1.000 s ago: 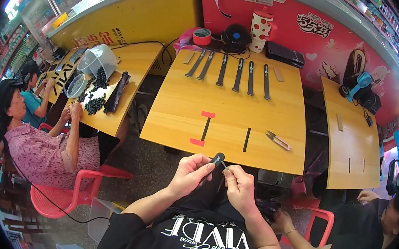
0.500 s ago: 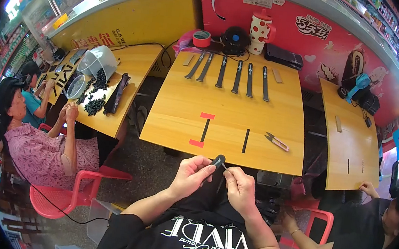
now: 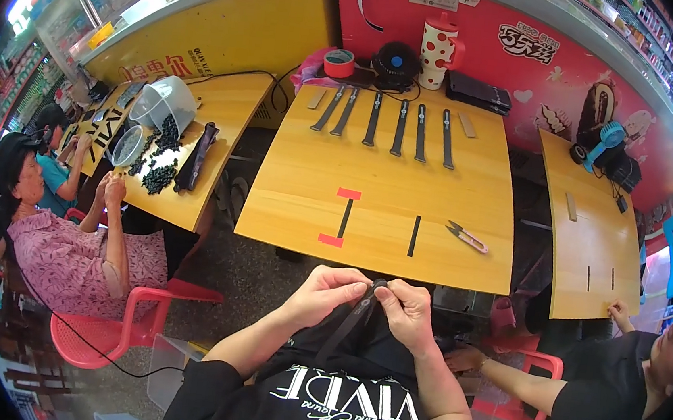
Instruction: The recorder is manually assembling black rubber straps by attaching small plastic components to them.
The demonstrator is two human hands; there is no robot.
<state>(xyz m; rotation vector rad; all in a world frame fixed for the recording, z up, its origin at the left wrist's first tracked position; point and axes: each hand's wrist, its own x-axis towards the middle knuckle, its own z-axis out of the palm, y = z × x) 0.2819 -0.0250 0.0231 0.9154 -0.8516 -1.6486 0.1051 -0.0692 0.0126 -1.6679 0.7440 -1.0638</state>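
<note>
Just past the table's near edge, over my lap, I hold a narrow dark strap (image 3: 350,327) with a pale marking on it. Its upper end is bunched or folded between my hands, while the rest hangs toward my lap. My left hand (image 3: 327,295) pinches it from the left with thumb and forefinger. From the right, my right hand (image 3: 408,312) grips the same end, thumb pressed on top. Anything small between the fingertips is hidden. On the table beyond lie thread snips (image 3: 468,236), a black strip (image 3: 414,236) and another black strip (image 3: 347,218) between red tape pieces.
Several dark straps (image 3: 400,129) lie in a row across the wooden table's (image 3: 307,175) far half. Behind them stand a tape roll (image 3: 338,63), a black fan (image 3: 397,63) and a dotted tumbler (image 3: 437,54). People sit at side tables left and right; one person's arm (image 3: 515,373) reaches close to my right side.
The strap's rounded end, which pointed up between my hands, is now bunched or folded, and the strap's length shows hanging below. My hands have come closer together.
</note>
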